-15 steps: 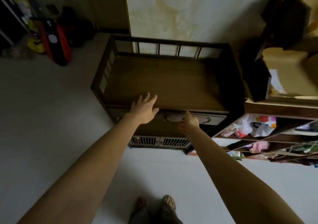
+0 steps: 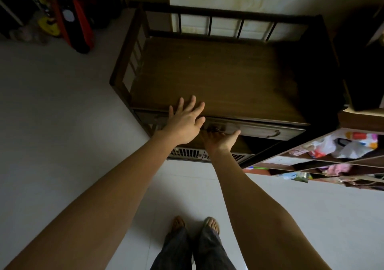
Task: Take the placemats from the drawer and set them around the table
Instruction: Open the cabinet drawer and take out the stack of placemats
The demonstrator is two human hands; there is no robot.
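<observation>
Since the earlier frame the right hand [image 2: 220,140] had slid leftward under the drawer [image 2: 253,129] front, fingers curled at its handle, grip unclear. The left hand [image 2: 185,122], fingers spread, lay at its 10 o'clock on the tabletop [image 2: 218,78] edge. No placemats showed.

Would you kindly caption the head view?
Left hand braces on cabinet; right hand reaches under drawer.

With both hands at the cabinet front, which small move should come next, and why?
Probably pull the drawer straight out with the right hand, which is palm up under its front by the left handle. No placemats show yet, and the drawer looks barely open, if at all. The left hand, spread flat at the cabinet top edge, can steady it.
</observation>
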